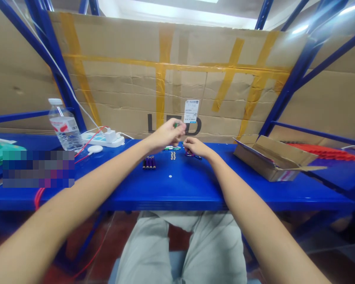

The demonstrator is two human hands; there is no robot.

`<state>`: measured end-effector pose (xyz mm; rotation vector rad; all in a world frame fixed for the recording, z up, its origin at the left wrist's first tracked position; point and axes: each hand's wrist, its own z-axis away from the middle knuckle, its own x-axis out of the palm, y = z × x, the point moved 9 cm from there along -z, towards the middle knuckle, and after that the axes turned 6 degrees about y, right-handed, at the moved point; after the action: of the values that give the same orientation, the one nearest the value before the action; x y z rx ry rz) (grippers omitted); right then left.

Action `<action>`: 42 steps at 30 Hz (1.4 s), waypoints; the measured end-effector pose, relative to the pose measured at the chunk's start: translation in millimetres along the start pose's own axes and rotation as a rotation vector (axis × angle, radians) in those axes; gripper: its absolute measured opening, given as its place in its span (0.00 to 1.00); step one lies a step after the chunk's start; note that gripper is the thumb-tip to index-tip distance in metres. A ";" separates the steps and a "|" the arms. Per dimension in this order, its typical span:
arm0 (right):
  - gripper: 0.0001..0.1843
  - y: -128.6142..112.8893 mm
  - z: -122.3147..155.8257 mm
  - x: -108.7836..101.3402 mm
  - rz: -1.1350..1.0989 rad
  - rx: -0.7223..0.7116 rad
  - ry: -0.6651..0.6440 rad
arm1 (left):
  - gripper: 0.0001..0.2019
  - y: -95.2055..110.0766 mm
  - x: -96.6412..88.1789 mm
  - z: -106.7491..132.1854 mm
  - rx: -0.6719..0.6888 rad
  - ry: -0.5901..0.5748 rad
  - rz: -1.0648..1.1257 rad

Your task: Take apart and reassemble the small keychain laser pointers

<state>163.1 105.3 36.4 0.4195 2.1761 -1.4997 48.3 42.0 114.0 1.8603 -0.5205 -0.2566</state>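
My left hand [165, 136] is raised a little above the blue table [195, 185], its fingers pinched on a small green part [175, 125]. My right hand [195, 147] rests on the table just to its right, fingers curled on a small purple item [192, 154]. Between and below the hands lie a green metallic piece [171, 148], a cluster of small silver button cells [173, 156] and a row of dark purple cylinders [149, 162]. A tiny white dot [170, 176] lies nearer me.
A water bottle [64, 126] and a white power strip [103, 139] with red and white cables stand at the left. An open cardboard box [272, 157] sits at the right, red parts [322, 150] behind it. Taped cardboard [177, 79] walls the back.
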 end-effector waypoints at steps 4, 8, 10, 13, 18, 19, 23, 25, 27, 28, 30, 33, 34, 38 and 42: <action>0.09 10.5 0.4 10.0 -0.226 0.112 -0.010 | 0.07 -42.6 -69.4 -17.3 -0.055 0.303 -0.191; 0.08 9.1 1.9 17.3 -0.427 0.141 -0.033 | 0.08 -60.6 -93.2 -17.9 0.076 0.316 -0.612; 0.09 8.6 2.3 18.5 -0.500 0.154 -0.028 | 0.08 -54.7 -85.0 -14.5 0.213 0.272 -0.814; 0.10 10.3 2.5 20.0 -0.548 0.181 -0.020 | 0.06 -51.4 -70.8 -7.6 0.308 0.240 -0.935; 0.12 9.2 4.4 25.9 -0.544 0.177 -0.059 | 0.05 -55.4 -58.4 -2.8 0.321 0.230 -0.985; 0.12 8.8 5.0 27.8 -0.538 0.177 -0.071 | 0.04 -55.7 -56.8 -2.4 0.324 0.222 -0.999; 0.11 7.0 6.7 32.5 -0.507 0.168 -0.085 | 0.04 -54.7 -53.0 -0.6 0.334 0.195 -1.019; 0.11 5.9 6.8 34.2 -0.498 0.155 -0.090 | 0.04 -54.0 -52.5 0.2 0.337 0.188 -1.016; 0.11 5.3 6.3 35.5 -0.481 0.137 -0.095 | 0.05 -53.9 -52.2 0.6 0.338 0.180 -1.010; 0.11 5.4 5.8 35.6 -0.468 0.128 -0.093 | 0.06 -54.0 -52.0 0.7 0.339 0.175 -1.006; 0.10 5.6 4.6 35.2 -0.432 0.106 -0.083 | 0.07 -54.0 -51.5 0.8 0.341 0.163 -0.999; 0.08 5.4 2.7 34.2 -0.368 0.071 -0.067 | 0.09 -54.0 -51.5 0.9 0.340 0.152 -0.998; 0.08 5.3 2.2 34.1 -0.344 0.061 -0.065 | 0.09 -54.0 -51.5 1.0 0.340 0.148 -1.000; 0.07 6.4 -0.2 33.3 -0.261 0.037 -0.056 | 0.10 -55.3 -49.4 1.3 0.345 0.123 -1.022; 0.07 9.2 -2.6 31.3 -0.202 0.027 -0.037 | 0.11 -56.4 -43.6 2.1 0.358 0.095 -1.070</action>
<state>140.5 110.7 13.3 0.1833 2.2256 -1.6306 21.9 76.1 57.1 2.3391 0.5868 -0.8078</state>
